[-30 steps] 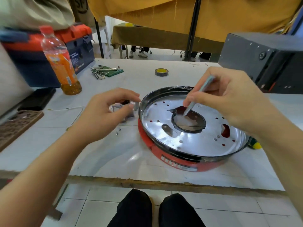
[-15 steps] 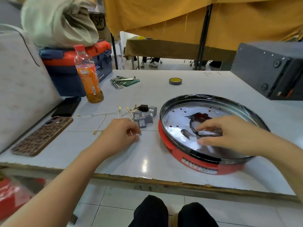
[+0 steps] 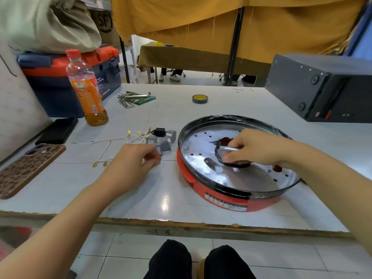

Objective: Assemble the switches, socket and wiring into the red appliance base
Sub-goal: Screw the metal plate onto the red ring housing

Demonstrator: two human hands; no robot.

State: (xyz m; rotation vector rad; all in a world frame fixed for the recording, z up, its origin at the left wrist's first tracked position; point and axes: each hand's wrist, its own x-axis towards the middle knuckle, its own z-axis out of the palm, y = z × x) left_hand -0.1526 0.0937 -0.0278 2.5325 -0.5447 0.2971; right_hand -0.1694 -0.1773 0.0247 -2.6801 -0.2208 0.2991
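Head view, one bench station. Red appliance base (image 3: 239, 200): lies on the white surface (image 3: 181, 105), right of centre, with its shiny perforated metal plate (image 3: 247, 178) facing up and a round central opening (image 3: 234, 158) showing.

Right hand (image 3: 255, 150): over the central opening, fingers curled round a slim silver tool (image 3: 228, 148), its tip pointing left across the opening. What the tip meets cannot be told.

Left hand (image 3: 132, 164): on the surface just left of the base, fingertips pinched together at the near edge of the loose parts; it seems to hold something small, too small to name.

Grey switches (image 3: 166, 140): several, in a loose cluster beside the base's left rim, none fitted.

Black socket (image 3: 160, 131): at the back of that cluster, loose.

White wires with brass terminals (image 3: 106, 140): spread to the left of the switches, unconnected.

Progress, as judged: early. Nothing is visibly mounted in the base; switches, socket and wiring all remain to be installed and joined. Current step appears to be preparation at the opening while a small part is picked up.

Other items: orange drink bottle (image 3: 86, 89), toolbox (image 3: 68, 77), hex keys (image 3: 132, 98), tape roll (image 3: 200, 99), two phones (image 3: 30, 166), black box (image 3: 324, 87).
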